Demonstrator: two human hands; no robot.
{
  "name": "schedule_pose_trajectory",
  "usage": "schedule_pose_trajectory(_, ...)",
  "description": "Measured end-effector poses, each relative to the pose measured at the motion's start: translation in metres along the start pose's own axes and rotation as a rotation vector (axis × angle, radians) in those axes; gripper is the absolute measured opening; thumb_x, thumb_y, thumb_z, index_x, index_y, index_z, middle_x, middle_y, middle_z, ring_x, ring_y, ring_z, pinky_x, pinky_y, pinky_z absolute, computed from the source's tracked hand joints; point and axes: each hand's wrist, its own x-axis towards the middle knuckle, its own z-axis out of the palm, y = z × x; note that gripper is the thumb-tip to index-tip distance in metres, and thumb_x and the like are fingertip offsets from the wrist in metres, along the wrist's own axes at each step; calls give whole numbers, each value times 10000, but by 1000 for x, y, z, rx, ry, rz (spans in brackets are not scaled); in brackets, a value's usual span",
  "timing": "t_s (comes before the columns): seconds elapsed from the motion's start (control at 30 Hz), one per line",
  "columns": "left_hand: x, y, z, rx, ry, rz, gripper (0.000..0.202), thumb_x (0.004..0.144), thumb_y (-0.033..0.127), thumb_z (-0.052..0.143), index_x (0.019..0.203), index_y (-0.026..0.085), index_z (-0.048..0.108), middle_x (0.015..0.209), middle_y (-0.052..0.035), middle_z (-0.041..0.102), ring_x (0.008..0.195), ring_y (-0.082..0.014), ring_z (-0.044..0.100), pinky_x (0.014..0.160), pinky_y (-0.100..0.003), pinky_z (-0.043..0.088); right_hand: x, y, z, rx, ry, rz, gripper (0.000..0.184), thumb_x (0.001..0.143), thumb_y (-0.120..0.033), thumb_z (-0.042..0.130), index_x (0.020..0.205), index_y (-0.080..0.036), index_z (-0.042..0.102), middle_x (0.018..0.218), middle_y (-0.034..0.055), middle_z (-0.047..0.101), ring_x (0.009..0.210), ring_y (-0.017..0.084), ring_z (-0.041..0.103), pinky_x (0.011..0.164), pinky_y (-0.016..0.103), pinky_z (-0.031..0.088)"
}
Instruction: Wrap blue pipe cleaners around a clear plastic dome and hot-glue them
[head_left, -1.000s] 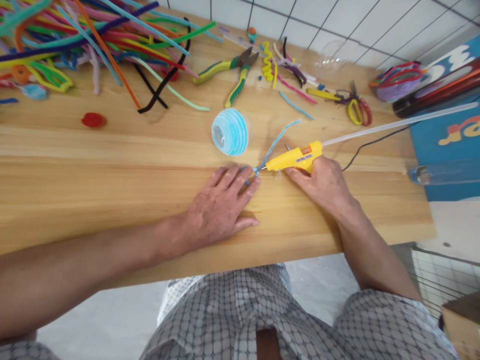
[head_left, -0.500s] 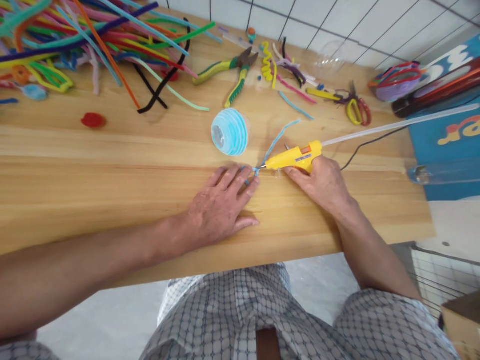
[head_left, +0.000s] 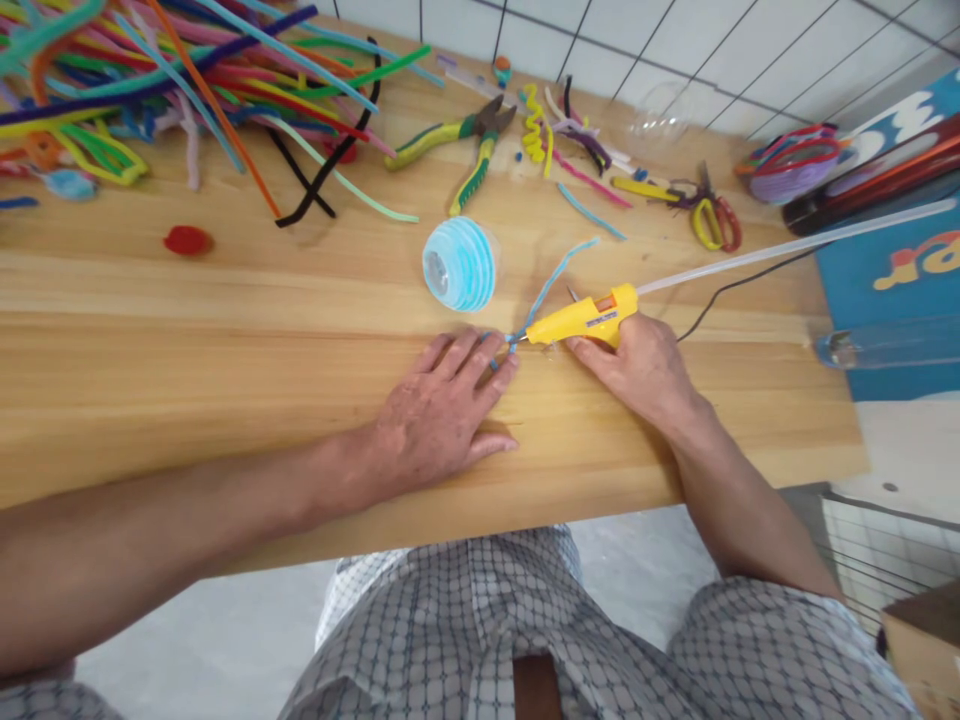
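My left hand [head_left: 446, 405] lies flat on the wooden table, its fingers stretched out. Its fingertips rest on a blue pipe cleaner [head_left: 551, 283], partly hidden under them, with one long end running up and to the right. My right hand [head_left: 637, 365] is wrapped round a yellow hot glue gun [head_left: 581, 318]. The gun's metal nozzle points left and meets the pipe cleaner beside my left fingertips. A clear glue stick [head_left: 795, 247] juts from the gun's back. Just beyond my left hand, a cup wrapped in blue and white pipe cleaner [head_left: 459, 265] lies on its side.
Many coloured pipe cleaners [head_left: 225, 80] are heaped at the far left, near a red piece [head_left: 187, 240]. Pliers [head_left: 472, 140], a yellow coil [head_left: 534, 125] and scissors [head_left: 716, 215] lie along the back. A clear bottle [head_left: 892, 345] lies at the right; the gun's black cord [head_left: 739, 285] runs that way.
My right hand and the glue gun have shifted very slightly left, the nozzle staying at the pipe cleaner. My left hand has not moved.
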Motion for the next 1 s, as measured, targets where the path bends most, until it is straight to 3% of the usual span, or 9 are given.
schedule_pose_trajectory(0.47,-1,0,4,-7,18,-8,830,966,619,726,1587,98,548,1648,-244,530,1516,-428,493,1281,-577,389,1,7,4,9,54,-32,258,914,-476,691,889,-219,703,740,108,748,750,325,743,614,360,458)
schedule_pose_trajectory(0.8,-1,0,3,-22,8,-6,855,954,613,747,1591,79,543,1653,-256,522,1520,-434,488,1285,-588,388,0,7,6,25,100,-34,289,915,-444,692,1062,-197,724,819,125,772,806,344,759,667,383,490)
schedule_pose_trajectory(1.0,0,-1,4,4,30,8,853,957,628,736,1579,74,552,1639,-255,539,1494,-433,512,1265,-580,406,0,7,7,13,100,-43,283,922,-440,685,1056,-194,723,829,133,778,816,343,759,668,381,494)
